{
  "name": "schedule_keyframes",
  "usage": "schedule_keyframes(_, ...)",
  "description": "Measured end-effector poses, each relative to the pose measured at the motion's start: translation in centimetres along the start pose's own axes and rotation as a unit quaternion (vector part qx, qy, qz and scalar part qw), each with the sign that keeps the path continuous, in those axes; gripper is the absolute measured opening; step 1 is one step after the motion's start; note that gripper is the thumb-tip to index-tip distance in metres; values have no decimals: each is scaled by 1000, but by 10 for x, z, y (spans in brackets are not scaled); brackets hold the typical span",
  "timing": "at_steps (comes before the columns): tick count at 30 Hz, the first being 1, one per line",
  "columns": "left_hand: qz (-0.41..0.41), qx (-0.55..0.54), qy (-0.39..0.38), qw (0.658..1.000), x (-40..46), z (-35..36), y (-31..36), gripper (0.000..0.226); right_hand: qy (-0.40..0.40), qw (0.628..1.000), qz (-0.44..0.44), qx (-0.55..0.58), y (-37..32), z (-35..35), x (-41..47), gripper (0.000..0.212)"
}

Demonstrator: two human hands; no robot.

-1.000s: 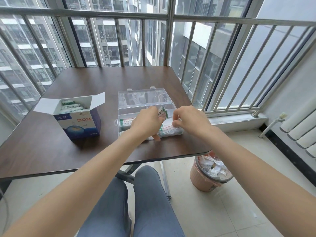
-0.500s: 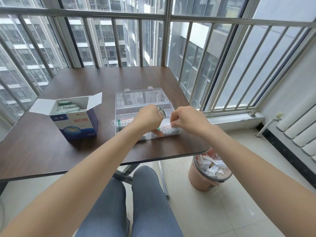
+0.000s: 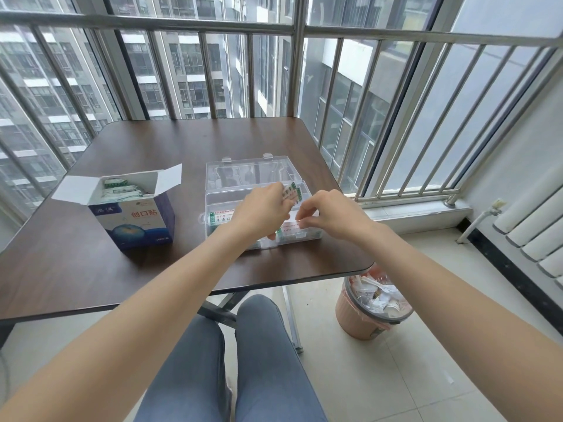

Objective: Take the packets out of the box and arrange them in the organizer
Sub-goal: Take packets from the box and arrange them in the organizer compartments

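Observation:
A clear plastic organizer (image 3: 213, 205) lies on the brown table (image 3: 182, 141) with its lid (image 3: 248, 172) folded back. Several white packets with green and red print lie inside it. My left hand (image 3: 262, 208) hovers over the organizer and grips a small stack of packets (image 3: 291, 193) held upright. My right hand (image 3: 329, 213) pinches one white packet (image 3: 297, 215) just above the organizer's right compartment. An open blue-and-white box (image 3: 137, 217) stands to the left, with more packets (image 3: 122, 191) inside.
The table's front edge and rounded right corner (image 3: 362, 266) lie close to the organizer. A pink waste bin (image 3: 370, 309) full of rubbish stands on the floor at the right. Metal window bars (image 3: 298, 65) rise behind the table. My knees (image 3: 243, 345) sit below the table edge.
My two hands have stayed over the organizer. The right hand has drawn a single white packet away from the stack in my left hand.

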State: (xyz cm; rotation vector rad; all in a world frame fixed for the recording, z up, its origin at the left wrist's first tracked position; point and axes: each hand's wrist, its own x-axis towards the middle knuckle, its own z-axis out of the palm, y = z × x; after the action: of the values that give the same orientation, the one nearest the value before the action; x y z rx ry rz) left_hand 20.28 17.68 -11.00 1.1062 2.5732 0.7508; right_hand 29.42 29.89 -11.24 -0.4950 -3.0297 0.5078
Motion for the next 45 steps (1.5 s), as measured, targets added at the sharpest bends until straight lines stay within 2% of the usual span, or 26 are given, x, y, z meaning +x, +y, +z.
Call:
schedule_keyframes(4,-8,19,-18,1000,3,5,-7,12,5,1000,7,-5,7,-10,0,14)
schedule_keyframes(9,-5,11,-17,1000,5,6,-7,14,-14,998,-7,-61,8,-9,1,14)
schedule_keyframes(17,-1,-64,-30,997,-1,4,-8,14,-9,998,-13,-55,-3,-10,-2,17)
schedule_keyframes(25,-1,-91,-1,996,-3,-5,-10,17,-20,996,-13,-83,-4,-9,0,11)
schedule_keyframes(28,3,-148,-5,989,-7,-9,-11,17,-19,996,-9,-82,-4,-8,-1,12)
schedule_keyframes(30,0,-228,-13,974,-12,-12,-13,18,14,1000,-3,1,-3,-12,-2,17)
schedule_keyframes(31,-4,-273,-18,962,-14,-14,-14,19,35,994,6,99,-4,-15,-3,22)
schedule_keyframes(33,-11,-341,-24,940,-19,-18,-15,21,44,938,29,341,-6,-21,-7,29)
schedule_keyframes(34,-11,-359,-26,933,-21,-19,-15,23,36,907,39,418,-8,-23,-10,29)
schedule_keyframes(36,-2,-374,-34,927,-24,-19,-14,25,29,889,42,455,-12,-24,-12,24)
schedule_keyframes(41,7,-413,-70,908,-31,-22,-11,35,84,891,32,444,-18,-16,-11,13)
schedule_keyframes(45,-19,-422,-70,904,-31,-24,-14,23,90,878,25,469,-20,-12,-13,14)
